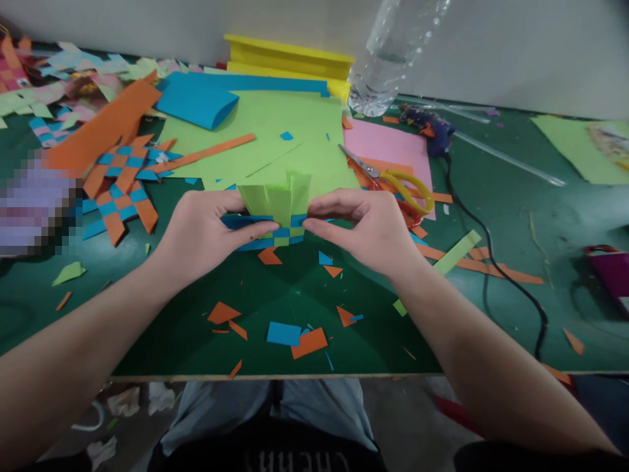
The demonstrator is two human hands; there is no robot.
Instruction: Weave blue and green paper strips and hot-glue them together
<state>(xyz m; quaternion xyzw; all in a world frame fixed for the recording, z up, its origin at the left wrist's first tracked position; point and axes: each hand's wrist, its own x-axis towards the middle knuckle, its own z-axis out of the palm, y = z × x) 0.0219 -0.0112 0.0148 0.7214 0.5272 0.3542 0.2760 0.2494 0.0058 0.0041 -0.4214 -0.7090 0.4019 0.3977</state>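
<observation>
Between my two hands is a small weave of green and blue paper strips (281,213), held up over the table with its green ends fanning upward. My left hand (204,226) grips its left side, thumb in front and fingers behind, partly hidden. On the right side my right hand (361,223) pinches the weave near the blue strip, thumb tip against it. Just past my right hand lie yellow-and-red-handled scissors (393,183). Behind the weave spreads a light green paper sheet (295,124).
Finished-looking orange and blue woven pieces (120,170) lie at left beside a blurred-out device (34,203). A water bottle (383,65) stands at the back. A glue gun (432,128) trails a black cord (484,239) down the right. Paper scraps (309,341) litter the front.
</observation>
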